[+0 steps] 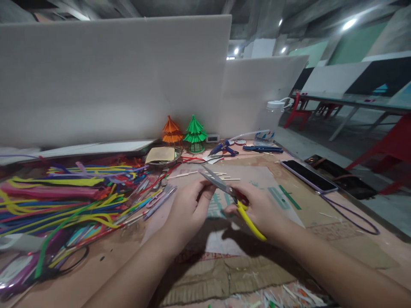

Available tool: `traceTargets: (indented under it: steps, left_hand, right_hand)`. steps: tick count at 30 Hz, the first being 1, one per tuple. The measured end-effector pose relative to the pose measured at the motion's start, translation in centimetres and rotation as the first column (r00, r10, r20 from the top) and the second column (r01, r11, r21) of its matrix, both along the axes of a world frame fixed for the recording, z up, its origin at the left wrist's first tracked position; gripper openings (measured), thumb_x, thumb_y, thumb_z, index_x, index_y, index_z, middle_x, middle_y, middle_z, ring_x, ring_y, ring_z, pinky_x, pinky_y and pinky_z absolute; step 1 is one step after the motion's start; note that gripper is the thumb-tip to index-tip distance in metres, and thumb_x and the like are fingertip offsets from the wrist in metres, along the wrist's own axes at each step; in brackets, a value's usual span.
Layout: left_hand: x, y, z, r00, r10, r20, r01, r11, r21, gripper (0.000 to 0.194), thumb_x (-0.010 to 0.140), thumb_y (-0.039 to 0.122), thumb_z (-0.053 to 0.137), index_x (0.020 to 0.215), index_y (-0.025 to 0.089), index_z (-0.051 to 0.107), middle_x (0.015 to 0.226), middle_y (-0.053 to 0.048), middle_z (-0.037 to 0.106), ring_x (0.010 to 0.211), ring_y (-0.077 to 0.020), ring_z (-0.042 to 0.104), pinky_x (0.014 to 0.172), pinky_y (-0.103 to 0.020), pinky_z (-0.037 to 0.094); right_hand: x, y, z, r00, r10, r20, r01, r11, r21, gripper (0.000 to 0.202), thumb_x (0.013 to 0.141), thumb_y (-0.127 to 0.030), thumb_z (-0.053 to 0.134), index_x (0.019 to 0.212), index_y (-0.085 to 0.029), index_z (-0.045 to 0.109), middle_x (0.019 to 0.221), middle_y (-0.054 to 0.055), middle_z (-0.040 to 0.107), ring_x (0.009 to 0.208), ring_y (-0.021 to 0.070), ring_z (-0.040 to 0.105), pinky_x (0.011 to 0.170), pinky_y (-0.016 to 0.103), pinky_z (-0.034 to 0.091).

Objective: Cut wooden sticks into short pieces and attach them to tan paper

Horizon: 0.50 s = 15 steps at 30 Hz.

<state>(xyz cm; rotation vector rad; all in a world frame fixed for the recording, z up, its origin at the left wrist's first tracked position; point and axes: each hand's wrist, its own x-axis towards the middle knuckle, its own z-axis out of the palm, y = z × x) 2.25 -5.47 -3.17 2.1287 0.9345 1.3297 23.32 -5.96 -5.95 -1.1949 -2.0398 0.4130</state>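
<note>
Phone [309, 176] right of paper [257, 184], pipe cleaners [64, 201] left, glue gun [223, 148] behind

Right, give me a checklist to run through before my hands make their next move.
1. Scissors held in the right hand: ok.
2. Left hand well clear of the blades: not ok, its fingertips are close to them.
3. Small piece in the left hand's grip: cannot tell, too unclear.
4. Glue gun away from both hands: ok.
5. Glue gun cool: cannot tell.
6. Green tree model upright: ok.
</note>
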Motion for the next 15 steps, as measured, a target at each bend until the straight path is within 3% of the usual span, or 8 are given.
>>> traceTargets:
  steps: [6, 15]
  left_hand:
    - [-0.27, 0.57, -0.78, 1.000, -0.003, 0.026, 0.004, 1.000, -0.030, 0.018, 0.095, 0.015, 0.045, 0.084, 0.019, 0.059, 0.072, 0.001, 0.060, 0.067, -0.0148, 0.057, 0.062, -0.024, 0.044]
    - [-0.40, 0.73, -0.54, 1.000, -0.008, 0.017, 0.008, 1.000, 0.022, 0.017, 0.098, 0.023, 0.050, 0.085, 0.020, 0.061, 0.085, -0.003, 0.067, 0.079, -0.0180, 0.061, 0.072, -0.028, 0.047]
  right_hand:
    - [0.23, -0.17, 0.53, 0.994, 0.018, 0.104, -0.033, 0.989, 0.146, 0.057, 0.088, -0.059, 0.068, 0.127, -0.018, 0.062, 0.102, 0.011, 0.067, 0.084, 0.0231, 0.061, 0.077, 0.036, 0.049]
    - [0.19, -0.32, 0.61, 0.994, 0.036, 0.104, -0.054, 0.983, 0.178, 0.061, 0.091, -0.065, 0.060, 0.125, -0.015, 0.063, 0.098, 0.011, 0.066, 0.082, 0.0227, 0.061, 0.073, 0.035, 0.048]
